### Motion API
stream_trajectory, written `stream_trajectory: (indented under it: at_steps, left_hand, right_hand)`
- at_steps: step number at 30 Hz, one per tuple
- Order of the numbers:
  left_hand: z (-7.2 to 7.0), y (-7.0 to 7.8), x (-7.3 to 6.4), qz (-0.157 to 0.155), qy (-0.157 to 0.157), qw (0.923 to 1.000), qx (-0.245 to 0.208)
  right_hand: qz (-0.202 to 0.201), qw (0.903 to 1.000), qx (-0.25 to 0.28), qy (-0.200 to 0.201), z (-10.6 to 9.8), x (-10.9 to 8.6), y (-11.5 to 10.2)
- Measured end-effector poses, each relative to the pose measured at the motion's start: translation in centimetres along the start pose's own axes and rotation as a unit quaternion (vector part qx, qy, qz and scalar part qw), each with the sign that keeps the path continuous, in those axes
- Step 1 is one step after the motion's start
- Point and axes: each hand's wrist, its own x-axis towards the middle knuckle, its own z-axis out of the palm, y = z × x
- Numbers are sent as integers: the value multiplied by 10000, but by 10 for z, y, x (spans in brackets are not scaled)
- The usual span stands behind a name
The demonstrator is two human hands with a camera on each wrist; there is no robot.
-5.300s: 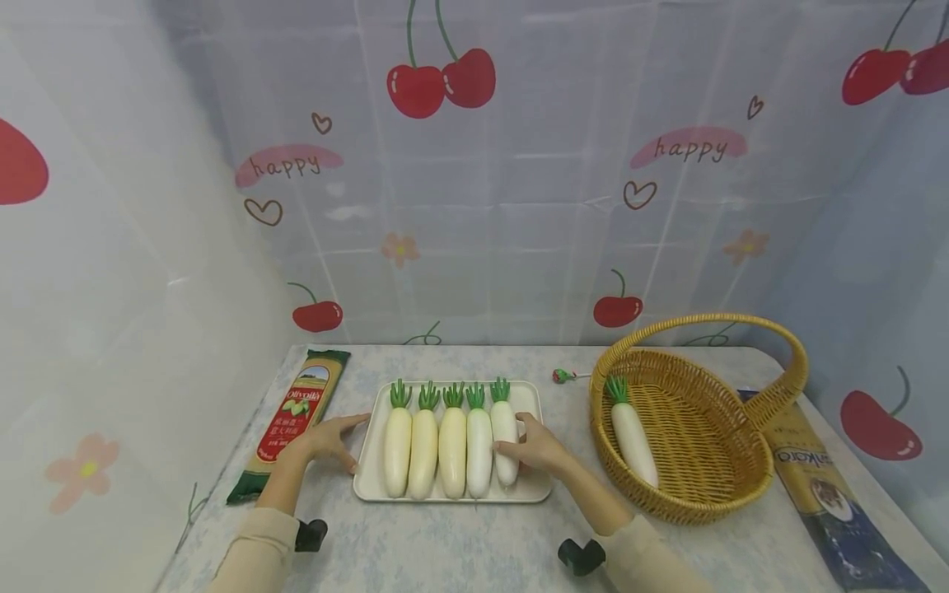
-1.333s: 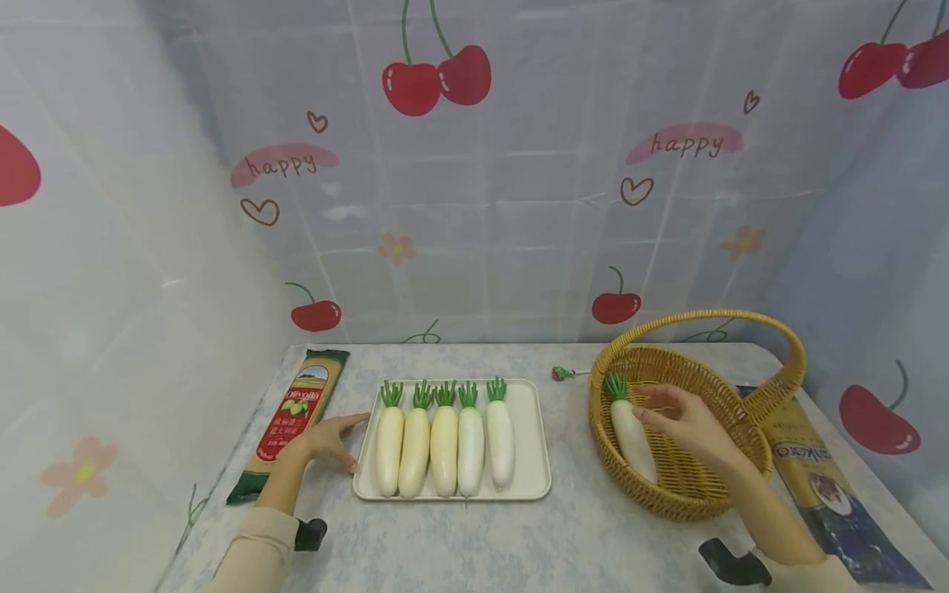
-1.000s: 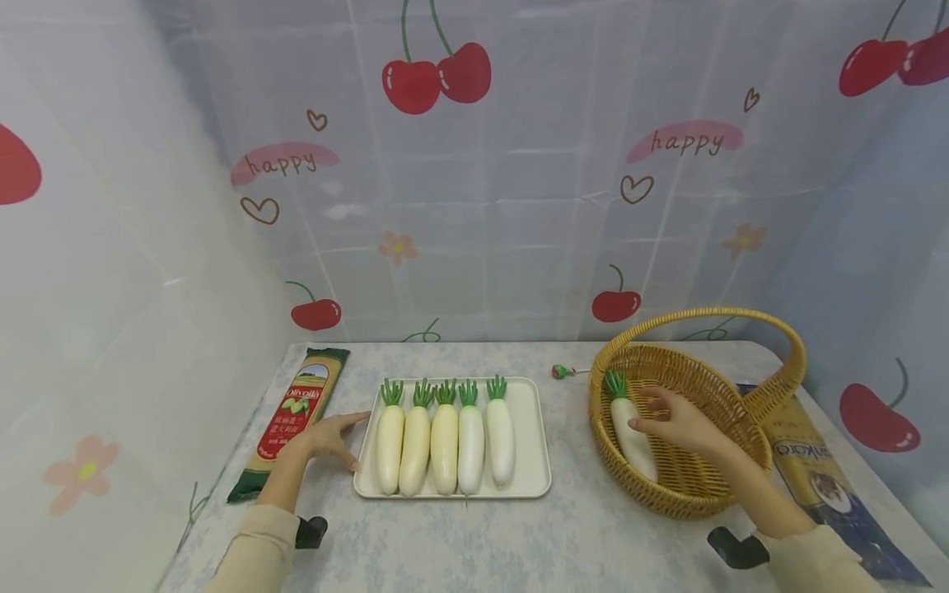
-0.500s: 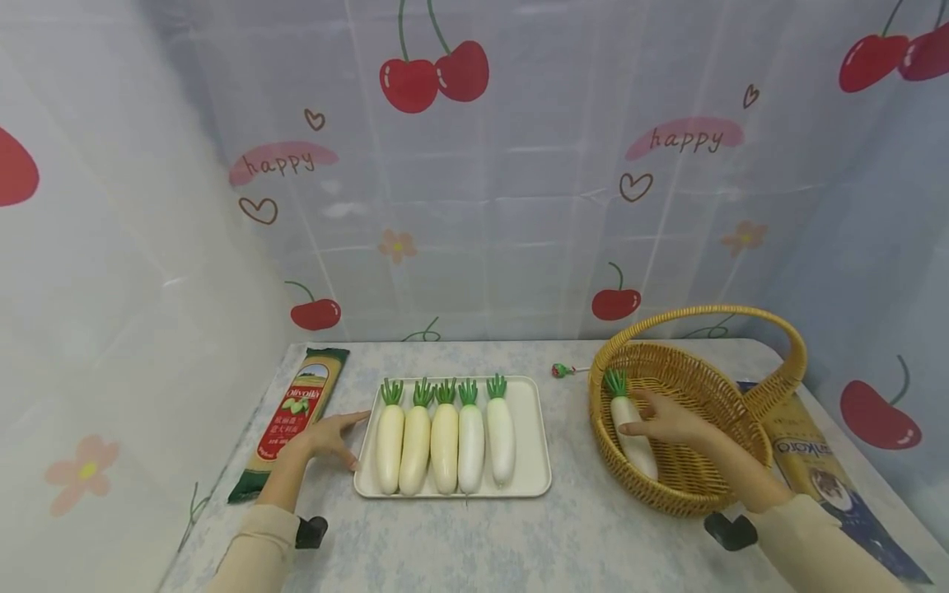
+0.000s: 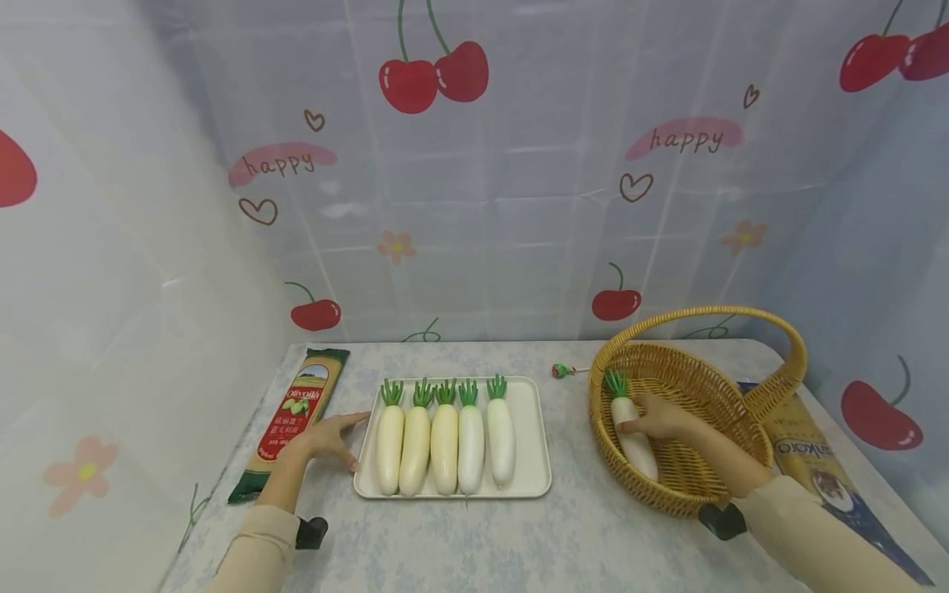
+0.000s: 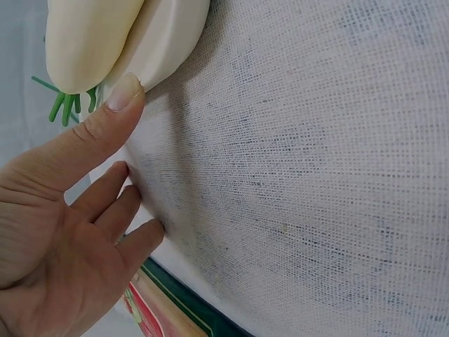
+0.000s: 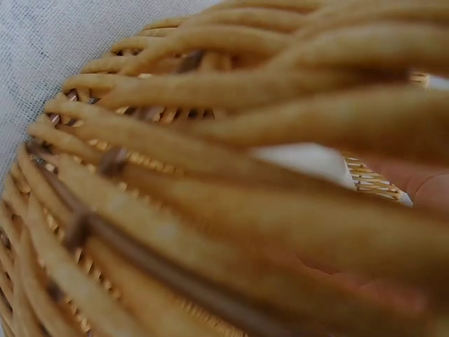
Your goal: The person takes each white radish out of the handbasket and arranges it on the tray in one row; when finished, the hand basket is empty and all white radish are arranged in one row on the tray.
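In the head view my right hand reaches into the wicker basket, its thumb and fingers around a white radish with a green top, which lies against the basket's left side. In the right wrist view the woven basket side hides most of that hand. My left hand touches the left edge of the cream tray, its thumb at the near corner and its fingers spread. Several radishes lie side by side on the tray, among them a white radish at the right and a yellowish radish at the left.
A red and green pasta packet lies left of the tray. Behind the tray, near the basket, is a small red and green lollipop. A gold and blue packet lies right of the basket, partly under the sleeve. Printed curtains stand around the table.
My right hand has gone from the tray's rightmost radish to the basket, then down onto the radish there. The tray's radishes sit slightly further left. My left hand stays put.
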Motion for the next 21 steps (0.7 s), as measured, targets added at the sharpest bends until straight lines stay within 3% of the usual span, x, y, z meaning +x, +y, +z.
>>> stream_trajectory:
  at_steps: [5, 10, 21]
  left_hand:
    - [0, -1, 1, 50, -1, 10000, -50]
    - [-1, 1, 0, 20, 12, 10000, -60]
    - [0, -2, 2, -30, 20, 10000, -37]
  right_hand:
    - [-109, 9999, 0, -42, 3, 7, 10]
    - [120, 9998, 184, -3, 1, 2, 0]
    - [-52, 9985, -531, 103, 6, -2, -5]
